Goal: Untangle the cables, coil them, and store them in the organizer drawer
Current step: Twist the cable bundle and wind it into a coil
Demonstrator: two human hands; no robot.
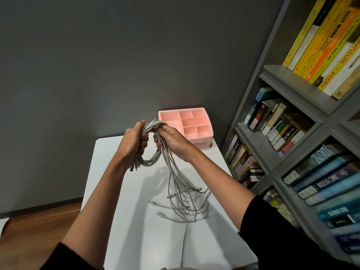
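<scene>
Cable [183, 240] end beyond bottom edge

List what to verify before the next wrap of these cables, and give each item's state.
1. Left hand grip on the coiled loops: ok, fingers curled round them.
2. Right hand holding the strands: ok, gripped at the top.
3. Loose tails untangled: not ok, they cross on the table.
4. No strand hanging off the table: cannot tell, one trails to the near edge.
5. Organizer drawer open: cannot tell.
</scene>
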